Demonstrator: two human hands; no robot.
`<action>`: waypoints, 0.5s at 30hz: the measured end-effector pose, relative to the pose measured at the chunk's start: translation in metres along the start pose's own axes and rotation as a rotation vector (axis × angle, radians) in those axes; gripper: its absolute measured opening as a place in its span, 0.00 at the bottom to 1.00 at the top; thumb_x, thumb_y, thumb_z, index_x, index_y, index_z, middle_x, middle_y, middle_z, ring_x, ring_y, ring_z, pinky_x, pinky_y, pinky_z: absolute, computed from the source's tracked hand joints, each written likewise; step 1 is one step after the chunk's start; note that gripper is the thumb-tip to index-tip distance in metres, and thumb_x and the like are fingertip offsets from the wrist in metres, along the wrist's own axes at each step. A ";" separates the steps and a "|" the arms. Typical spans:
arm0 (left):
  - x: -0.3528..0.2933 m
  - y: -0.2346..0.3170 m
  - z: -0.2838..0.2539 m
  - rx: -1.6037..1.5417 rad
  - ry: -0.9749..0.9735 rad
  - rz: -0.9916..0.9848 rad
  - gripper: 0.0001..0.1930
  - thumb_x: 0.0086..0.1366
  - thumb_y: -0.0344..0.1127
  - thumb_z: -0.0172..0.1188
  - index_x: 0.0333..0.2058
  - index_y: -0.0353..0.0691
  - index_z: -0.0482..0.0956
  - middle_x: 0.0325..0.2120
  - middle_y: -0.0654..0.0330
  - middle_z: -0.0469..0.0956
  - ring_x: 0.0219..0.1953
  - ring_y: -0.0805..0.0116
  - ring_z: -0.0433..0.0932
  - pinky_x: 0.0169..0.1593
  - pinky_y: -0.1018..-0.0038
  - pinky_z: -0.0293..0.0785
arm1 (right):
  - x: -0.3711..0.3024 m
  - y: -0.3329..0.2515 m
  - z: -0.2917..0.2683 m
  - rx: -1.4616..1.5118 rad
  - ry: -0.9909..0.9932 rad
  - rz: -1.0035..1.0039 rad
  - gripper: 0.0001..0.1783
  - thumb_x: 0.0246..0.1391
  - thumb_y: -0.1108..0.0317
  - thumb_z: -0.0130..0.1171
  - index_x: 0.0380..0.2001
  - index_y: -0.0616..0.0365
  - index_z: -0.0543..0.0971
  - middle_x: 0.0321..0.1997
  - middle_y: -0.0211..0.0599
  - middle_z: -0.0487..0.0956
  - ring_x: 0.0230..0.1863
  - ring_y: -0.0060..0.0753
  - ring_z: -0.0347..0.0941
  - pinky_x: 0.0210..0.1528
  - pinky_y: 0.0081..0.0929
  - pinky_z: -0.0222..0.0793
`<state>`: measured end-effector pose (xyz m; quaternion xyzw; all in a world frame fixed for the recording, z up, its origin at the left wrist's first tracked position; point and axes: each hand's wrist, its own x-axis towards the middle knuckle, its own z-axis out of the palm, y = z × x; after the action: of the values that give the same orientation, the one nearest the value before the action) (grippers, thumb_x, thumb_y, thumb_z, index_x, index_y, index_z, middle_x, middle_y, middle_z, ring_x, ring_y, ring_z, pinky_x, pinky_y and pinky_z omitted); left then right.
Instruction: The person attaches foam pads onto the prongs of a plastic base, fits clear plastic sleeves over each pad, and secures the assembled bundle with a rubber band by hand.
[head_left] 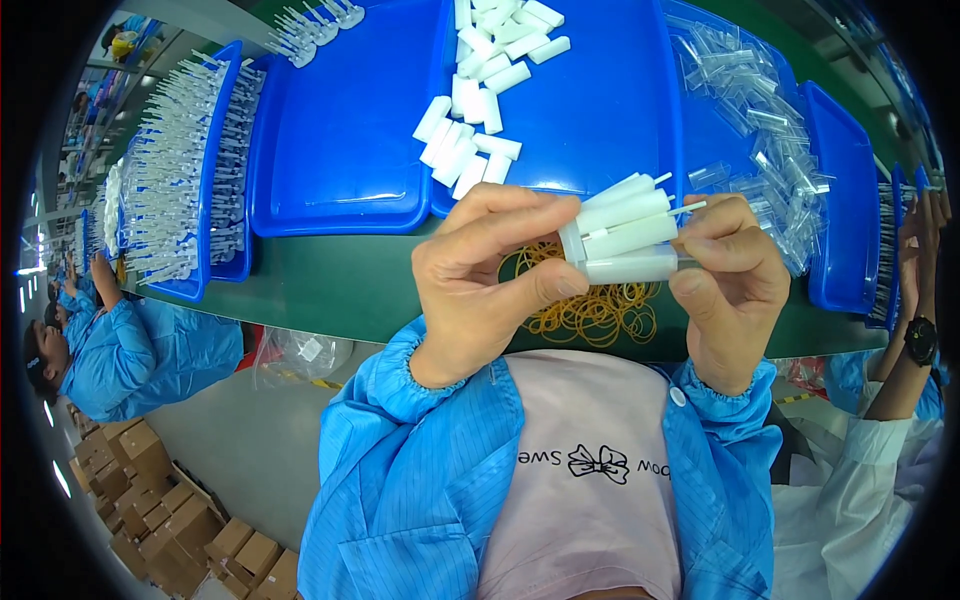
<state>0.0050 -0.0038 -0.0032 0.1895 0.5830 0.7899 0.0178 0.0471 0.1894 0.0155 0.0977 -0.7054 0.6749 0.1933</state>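
Note:
My left hand (pixel 500 265) is closed around the round, pale base of a holder (pixel 572 245), tilted so its tubes point right. Several white foam tubes (pixel 625 216) stand on the base, and thin white rods stick out past some of their ends. Around the lowest tube there seems to be a clear plastic sleeve (pixel 640 265). At that sleeve's outer end, the thumb and fingers of my right hand (pixel 735 270) are pinched together; the exact contact is partly hidden by the fingers. Yellow rubber bands (pixel 605 315) lie on the green table beneath my hands.
A blue tray (pixel 610 120) behind my hands holds loose white foam tubes (pixel 480 100). Clear sleeves (pixel 770 150) fill the tray at right. Racks of white rods (pixel 185 160) crowd the left side. Co-workers (pixel 150 350) sit at both sides; cardboard boxes (pixel 170 500) stand on the floor.

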 end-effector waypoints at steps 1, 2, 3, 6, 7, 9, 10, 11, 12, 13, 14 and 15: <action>0.001 0.000 0.001 -0.048 0.010 -0.019 0.22 0.46 0.25 0.70 0.43 0.32 0.78 0.41 0.55 0.73 0.42 0.67 0.75 0.46 0.73 0.74 | 0.000 0.000 -0.001 0.009 0.005 0.012 0.12 0.38 0.76 0.68 0.30 0.58 0.79 0.35 0.36 0.77 0.40 0.30 0.68 0.49 0.31 0.60; 0.003 -0.001 0.003 -0.098 0.018 -0.039 0.22 0.47 0.23 0.69 0.44 0.31 0.77 0.42 0.56 0.73 0.42 0.67 0.75 0.46 0.73 0.75 | 0.003 0.000 -0.001 0.002 0.010 0.009 0.12 0.38 0.76 0.68 0.30 0.58 0.79 0.35 0.36 0.77 0.40 0.30 0.68 0.49 0.31 0.60; 0.004 -0.002 0.003 -0.104 0.009 -0.037 0.22 0.47 0.23 0.69 0.44 0.31 0.77 0.42 0.56 0.73 0.42 0.67 0.75 0.46 0.73 0.75 | 0.008 -0.001 -0.002 -0.070 -0.038 0.010 0.13 0.37 0.76 0.68 0.31 0.59 0.79 0.35 0.36 0.77 0.42 0.30 0.68 0.48 0.30 0.61; 0.008 -0.010 -0.002 -0.159 0.046 -0.114 0.22 0.50 0.21 0.65 0.47 0.31 0.74 0.44 0.56 0.71 0.44 0.67 0.74 0.48 0.73 0.73 | 0.031 -0.005 -0.010 -0.187 -0.088 0.002 0.16 0.38 0.75 0.67 0.35 0.60 0.79 0.35 0.35 0.77 0.44 0.32 0.69 0.46 0.28 0.63; 0.008 -0.014 -0.005 -0.186 0.086 -0.147 0.22 0.51 0.21 0.64 0.47 0.31 0.74 0.44 0.56 0.72 0.45 0.68 0.73 0.48 0.73 0.72 | 0.040 -0.005 -0.019 -0.286 -0.032 -0.014 0.14 0.40 0.73 0.65 0.35 0.60 0.79 0.36 0.34 0.77 0.44 0.31 0.69 0.45 0.27 0.63; 0.008 -0.017 -0.010 -0.231 0.143 -0.210 0.21 0.55 0.25 0.63 0.49 0.32 0.73 0.44 0.56 0.73 0.45 0.69 0.73 0.50 0.74 0.69 | 0.058 0.001 -0.042 -0.527 0.046 -0.041 0.12 0.44 0.71 0.62 0.35 0.59 0.80 0.37 0.33 0.77 0.44 0.29 0.70 0.45 0.25 0.64; 0.007 -0.019 -0.013 -0.234 0.143 -0.208 0.21 0.55 0.25 0.63 0.49 0.32 0.73 0.44 0.56 0.73 0.45 0.69 0.73 0.50 0.74 0.69 | 0.068 0.009 -0.057 -0.670 0.061 -0.050 0.11 0.45 0.70 0.61 0.35 0.58 0.80 0.38 0.32 0.77 0.44 0.29 0.70 0.46 0.25 0.64; 0.008 -0.021 -0.013 -0.249 0.180 -0.222 0.21 0.56 0.27 0.63 0.49 0.33 0.73 0.44 0.56 0.74 0.45 0.70 0.73 0.50 0.73 0.69 | 0.075 0.019 -0.074 -0.792 0.080 -0.049 0.11 0.45 0.70 0.62 0.34 0.57 0.81 0.37 0.32 0.77 0.44 0.30 0.70 0.45 0.26 0.64; 0.008 -0.021 -0.014 -0.255 0.228 -0.232 0.21 0.56 0.28 0.63 0.49 0.33 0.73 0.43 0.57 0.74 0.45 0.70 0.73 0.50 0.73 0.68 | 0.082 0.034 -0.086 -0.903 0.090 -0.048 0.10 0.44 0.69 0.62 0.33 0.55 0.81 0.37 0.32 0.77 0.43 0.32 0.71 0.45 0.28 0.64; 0.010 -0.021 -0.014 -0.250 0.224 -0.223 0.22 0.57 0.31 0.64 0.50 0.34 0.72 0.43 0.56 0.75 0.45 0.70 0.73 0.52 0.73 0.67 | 0.087 0.044 -0.098 -0.910 0.096 -0.049 0.10 0.44 0.69 0.62 0.33 0.55 0.81 0.37 0.32 0.77 0.43 0.32 0.71 0.45 0.28 0.64; 0.011 -0.020 -0.012 -0.252 0.217 -0.221 0.22 0.57 0.31 0.64 0.50 0.34 0.72 0.43 0.56 0.75 0.45 0.70 0.73 0.52 0.73 0.67 | 0.092 0.054 -0.108 -1.225 0.028 0.004 0.10 0.43 0.68 0.63 0.32 0.53 0.81 0.36 0.32 0.77 0.44 0.34 0.70 0.45 0.31 0.64; 0.013 -0.019 -0.011 -0.253 0.225 -0.220 0.22 0.57 0.31 0.64 0.50 0.34 0.72 0.43 0.57 0.75 0.45 0.71 0.72 0.52 0.73 0.66 | 0.093 0.062 -0.115 -1.537 -0.046 0.063 0.10 0.42 0.66 0.65 0.32 0.52 0.82 0.35 0.33 0.77 0.44 0.37 0.70 0.45 0.34 0.63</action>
<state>-0.0140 -0.0046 -0.0200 0.0317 0.4945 0.8664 0.0625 -0.0457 0.3190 -0.0020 -0.0703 -0.9824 -0.0021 0.1730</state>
